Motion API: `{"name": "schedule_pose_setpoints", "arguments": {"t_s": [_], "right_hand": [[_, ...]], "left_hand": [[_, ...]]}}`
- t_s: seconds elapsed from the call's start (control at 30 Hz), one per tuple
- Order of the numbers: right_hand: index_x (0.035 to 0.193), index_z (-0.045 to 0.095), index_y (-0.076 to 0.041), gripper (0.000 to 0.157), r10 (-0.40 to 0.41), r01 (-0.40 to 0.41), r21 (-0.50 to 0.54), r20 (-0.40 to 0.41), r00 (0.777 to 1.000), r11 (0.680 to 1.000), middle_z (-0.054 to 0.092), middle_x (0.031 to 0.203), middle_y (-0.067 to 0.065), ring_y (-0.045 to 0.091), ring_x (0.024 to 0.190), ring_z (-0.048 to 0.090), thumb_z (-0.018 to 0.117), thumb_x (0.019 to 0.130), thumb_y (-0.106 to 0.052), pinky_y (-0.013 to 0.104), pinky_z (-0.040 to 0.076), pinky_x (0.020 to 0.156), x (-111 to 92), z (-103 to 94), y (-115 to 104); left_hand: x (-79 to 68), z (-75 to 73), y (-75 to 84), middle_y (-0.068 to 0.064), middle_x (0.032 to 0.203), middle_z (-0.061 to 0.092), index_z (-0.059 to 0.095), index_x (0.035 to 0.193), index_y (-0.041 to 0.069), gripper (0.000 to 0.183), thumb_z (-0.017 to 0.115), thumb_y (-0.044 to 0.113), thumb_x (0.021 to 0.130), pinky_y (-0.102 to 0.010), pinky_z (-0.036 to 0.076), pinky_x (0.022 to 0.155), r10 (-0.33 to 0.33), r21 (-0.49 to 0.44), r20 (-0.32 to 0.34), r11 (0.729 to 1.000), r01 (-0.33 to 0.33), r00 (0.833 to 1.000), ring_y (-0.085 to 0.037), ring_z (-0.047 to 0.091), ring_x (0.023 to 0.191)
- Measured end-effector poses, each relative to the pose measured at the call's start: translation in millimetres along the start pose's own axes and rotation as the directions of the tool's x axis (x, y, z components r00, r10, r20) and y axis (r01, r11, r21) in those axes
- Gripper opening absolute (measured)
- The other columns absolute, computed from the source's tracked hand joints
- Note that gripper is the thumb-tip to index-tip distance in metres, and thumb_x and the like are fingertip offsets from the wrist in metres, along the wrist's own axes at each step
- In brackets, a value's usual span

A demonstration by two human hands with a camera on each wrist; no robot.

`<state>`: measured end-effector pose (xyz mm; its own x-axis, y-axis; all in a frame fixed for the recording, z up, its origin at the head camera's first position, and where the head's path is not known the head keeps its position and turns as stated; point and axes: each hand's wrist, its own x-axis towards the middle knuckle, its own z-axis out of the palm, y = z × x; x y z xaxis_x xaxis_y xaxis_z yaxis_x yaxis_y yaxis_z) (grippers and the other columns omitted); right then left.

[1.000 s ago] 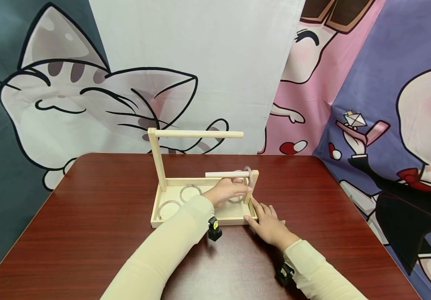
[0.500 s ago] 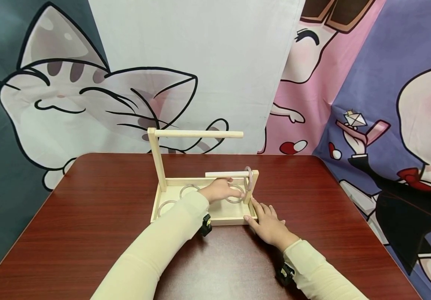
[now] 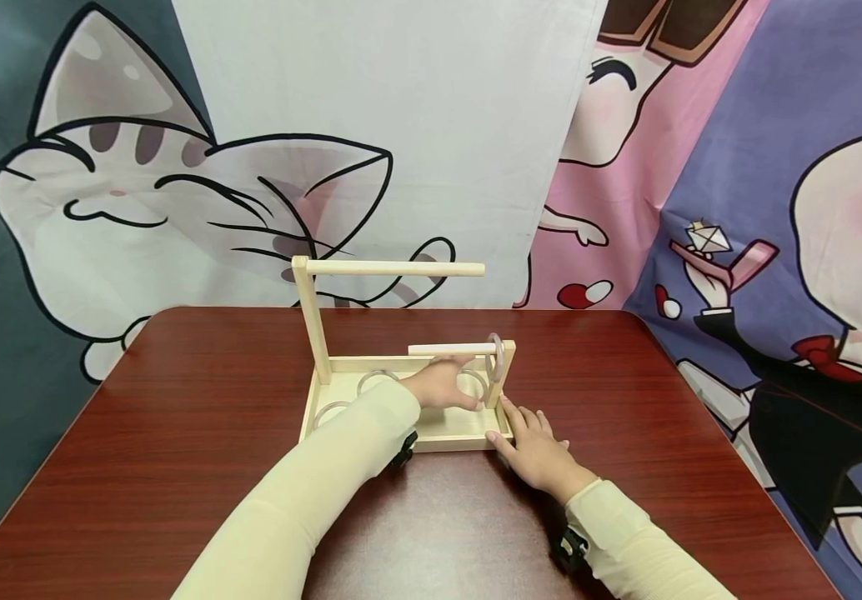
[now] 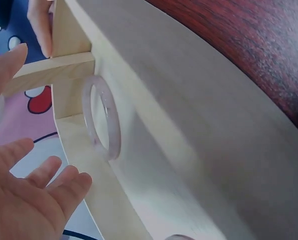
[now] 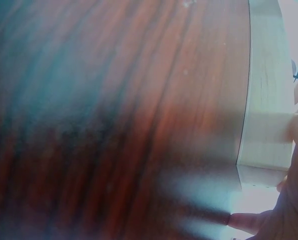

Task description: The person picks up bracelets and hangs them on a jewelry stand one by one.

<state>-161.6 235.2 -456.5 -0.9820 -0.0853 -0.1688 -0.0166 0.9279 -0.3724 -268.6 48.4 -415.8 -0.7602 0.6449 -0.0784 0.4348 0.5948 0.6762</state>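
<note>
My left hand (image 3: 442, 385) is over the right half of a pale wooden tray stand (image 3: 449, 444). Its fingers are spread and hold nothing. Just past them, a translucent pinkish bangle (image 4: 114, 135) lies on the tray floor, apart from the hand in the left wrist view. Another bangle (image 3: 501, 360) hangs on the short lower peg (image 3: 442, 350), against its right post (image 3: 508, 367). My right hand (image 3: 543, 454) rests with extended fingers on the tray's front right corner; in the right wrist view that hand (image 5: 295, 200) is partly cut off.
Two more bangles, a back one (image 3: 371, 375) and a front one (image 3: 320, 413), lie at the tray's left, partly behind my left sleeve (image 3: 326, 483). A tall left post (image 3: 313, 321) carries a long upper rod (image 3: 397, 268). The stand sits on a reddish-brown table (image 3: 198, 425).
My left hand has drawn back from the bangle on the lower peg and moved left and down, its fingers spreading over the bangle in the tray. My right hand has stayed put.
</note>
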Motion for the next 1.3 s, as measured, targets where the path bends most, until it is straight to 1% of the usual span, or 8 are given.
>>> {"name": "schedule_pose_setpoints", "arguments": {"t_s": [0.07,0.17,0.33,0.6,0.8,0.97,1.07,1.3], "right_hand": [[0.156,0.017,-0.018,0.072,0.0,0.0,0.001,-0.001,1.0,1.0,0.03,0.149,0.029,0.057,0.137,0.017,0.039,0.099,-0.056,0.085,0.019,0.085,0.3,0.3,0.3],[0.156,0.018,-0.017,0.073,-0.004,0.004,0.001,-0.005,1.0,1.0,0.031,0.148,0.029,0.057,0.137,0.018,0.039,0.098,-0.057,0.085,0.019,0.084,0.0,-0.3,-0.3],[0.155,0.019,-0.017,0.072,-0.007,0.007,0.0,-0.009,1.0,1.0,0.031,0.148,0.029,0.057,0.136,0.018,0.04,0.099,-0.056,0.085,0.02,0.084,-1.2,-1.5,-0.9],[0.156,0.018,-0.017,0.072,-0.007,0.007,-0.002,-0.008,1.0,1.0,0.031,0.148,0.029,0.057,0.136,0.018,0.04,0.099,-0.056,0.085,0.02,0.085,-0.7,-0.8,-0.7],[0.156,0.019,-0.018,0.072,-0.004,0.004,0.001,-0.009,1.0,1.0,0.031,0.148,0.028,0.057,0.137,0.019,0.04,0.098,-0.056,0.085,0.02,0.085,-0.1,-0.3,0.4],[0.156,0.018,-0.019,0.073,-0.004,0.004,-0.001,-0.015,1.0,1.0,0.031,0.148,0.029,0.056,0.137,0.019,0.039,0.098,-0.057,0.084,0.02,0.085,0.2,0.8,1.2],[0.156,0.018,-0.018,0.073,-0.005,0.005,-0.001,-0.017,1.0,1.0,0.031,0.148,0.029,0.056,0.137,0.019,0.039,0.098,-0.058,0.085,0.02,0.085,0.5,1.1,1.6],[0.155,0.019,-0.018,0.074,-0.013,0.013,0.002,-0.028,1.0,1.0,0.033,0.148,0.028,0.056,0.136,0.02,0.039,0.097,-0.059,0.084,0.021,0.085,0.1,0.7,1.7]], "left_hand": [[0.5,0.7,1.3,-0.016,0.146,0.044,0.034,0.149,0.004,0.089,0.078,0.031,0.078,-0.038,0.031,0.111,-0.036,0.046,0.015,0.998,0.035,0.999,-0.029,0.037,0.136],[0.4,1.3,4.1,-0.018,0.149,0.038,0.034,0.149,0.003,0.088,0.078,0.031,0.078,-0.04,0.029,0.112,-0.058,0.077,0.033,0.995,0.055,0.998,-0.032,0.031,0.139],[-0.7,1.6,7.3,-0.023,0.15,0.032,0.033,0.15,0.006,0.087,0.078,0.031,0.079,-0.042,0.029,0.112,-0.082,0.102,0.06,0.992,0.076,0.995,-0.035,0.03,0.14],[9.5,6.7,3.8,-0.018,0.15,0.034,0.033,0.15,0.01,0.088,0.078,0.035,0.079,-0.041,0.029,0.112,-0.103,0.187,0.088,0.979,0.085,0.991,-0.031,0.032,0.139],[13.8,8.5,6.4,-0.015,0.149,0.036,0.034,0.15,0.011,0.089,0.08,0.034,0.077,-0.041,0.033,0.11,-0.113,0.199,0.102,0.976,0.091,0.988,-0.03,0.034,0.137],[17.1,10.7,5.7,-0.014,0.153,0.032,0.032,0.151,0.011,0.09,0.08,0.034,0.078,-0.042,0.027,0.113,-0.12,0.215,0.119,0.972,0.092,0.986,-0.03,0.028,0.141],[20.5,13.6,3.0,-0.013,0.153,0.033,0.032,0.151,0.011,0.091,0.081,0.034,0.077,-0.042,0.025,0.114,-0.123,0.233,0.125,0.968,0.091,0.985,-0.03,0.028,0.142],[28.0,20.0,-3.2,-0.011,0.152,0.035,0.032,0.151,0.013,0.092,0.082,0.033,0.077,-0.038,0.026,0.113,-0.147,0.266,0.126,0.958,0.109,0.981,-0.028,0.03,0.14]]}}
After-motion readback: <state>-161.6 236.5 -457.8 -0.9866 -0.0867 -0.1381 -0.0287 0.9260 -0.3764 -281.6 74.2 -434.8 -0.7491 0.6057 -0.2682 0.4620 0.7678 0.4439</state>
